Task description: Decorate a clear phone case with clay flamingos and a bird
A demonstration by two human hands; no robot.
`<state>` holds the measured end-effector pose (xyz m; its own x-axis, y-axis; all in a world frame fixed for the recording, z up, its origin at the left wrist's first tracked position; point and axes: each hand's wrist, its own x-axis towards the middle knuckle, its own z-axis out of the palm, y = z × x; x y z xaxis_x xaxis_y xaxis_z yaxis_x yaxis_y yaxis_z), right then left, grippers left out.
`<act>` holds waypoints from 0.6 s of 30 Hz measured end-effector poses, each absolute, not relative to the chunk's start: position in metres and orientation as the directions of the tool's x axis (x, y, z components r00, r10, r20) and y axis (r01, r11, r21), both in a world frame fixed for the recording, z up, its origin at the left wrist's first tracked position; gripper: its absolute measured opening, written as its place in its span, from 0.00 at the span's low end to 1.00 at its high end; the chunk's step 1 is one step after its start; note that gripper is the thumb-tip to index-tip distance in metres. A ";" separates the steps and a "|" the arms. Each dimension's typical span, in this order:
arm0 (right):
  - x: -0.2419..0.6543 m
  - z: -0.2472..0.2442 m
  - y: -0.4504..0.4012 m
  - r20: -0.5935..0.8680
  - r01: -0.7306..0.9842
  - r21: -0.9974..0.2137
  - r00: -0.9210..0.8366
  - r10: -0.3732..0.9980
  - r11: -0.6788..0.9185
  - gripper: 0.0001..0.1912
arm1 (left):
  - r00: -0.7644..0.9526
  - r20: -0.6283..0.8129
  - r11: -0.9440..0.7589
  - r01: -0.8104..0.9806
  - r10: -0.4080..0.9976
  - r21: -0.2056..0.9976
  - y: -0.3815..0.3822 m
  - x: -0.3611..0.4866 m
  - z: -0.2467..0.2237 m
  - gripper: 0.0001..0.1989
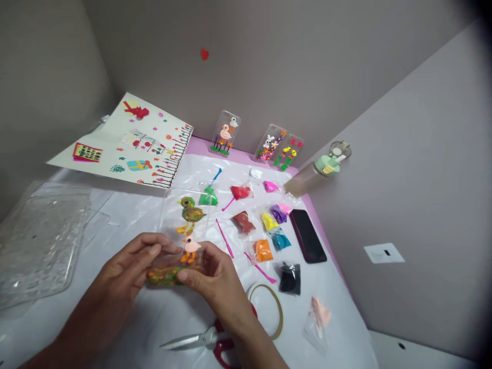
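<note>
Between my two hands is a transparent phone case (175, 200) decorated with clay. On it are a mottled green and brown clay bird (190, 211) with yellow feet and, lower down, a small pale pink chick (191, 247) with orange legs. A mottled green and orange clay strip (163, 277) runs along its lower end. My left hand (144, 261) is closed on the case's left side. Closed on the right side is my right hand (215, 274), its thumb against the clay strip. The fingers partly hide the case's edges.
Scissors (196, 339) and a tape roll (280, 312) lie by my right forearm. Several clay packets, including orange (263, 250), and pink tools (225, 238) lie beyond, near a phone (308, 236) and bottle (311, 177). Decorated cases (226, 133) lean on the wall; a decorated sheet (126, 148) stands left.
</note>
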<state>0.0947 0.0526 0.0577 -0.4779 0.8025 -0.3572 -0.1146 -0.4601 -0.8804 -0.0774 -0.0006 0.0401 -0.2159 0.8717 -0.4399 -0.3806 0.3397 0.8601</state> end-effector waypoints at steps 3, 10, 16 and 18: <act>0.107 0.073 0.054 -0.277 0.071 -0.959 -0.432 0.858 -0.274 0.21 | -0.261 -0.396 0.328 -0.268 0.880 0.906 -0.008 -0.093 0.034 0.15; 0.171 0.108 0.044 0.155 0.701 -0.656 -0.239 0.959 0.281 0.11 | -0.300 -0.468 0.413 -0.231 0.831 0.881 -0.028 -0.129 0.000 0.22; 0.213 0.076 0.037 -0.004 0.953 0.110 -0.282 0.959 0.281 0.11 | -0.247 -0.401 0.381 -0.129 0.882 0.916 -0.029 -0.121 -0.001 0.25; 0.216 0.067 0.038 -0.079 0.930 0.218 -0.285 0.955 0.296 0.13 | -0.162 -0.420 0.409 -0.098 0.893 0.907 -0.026 -0.116 0.003 0.27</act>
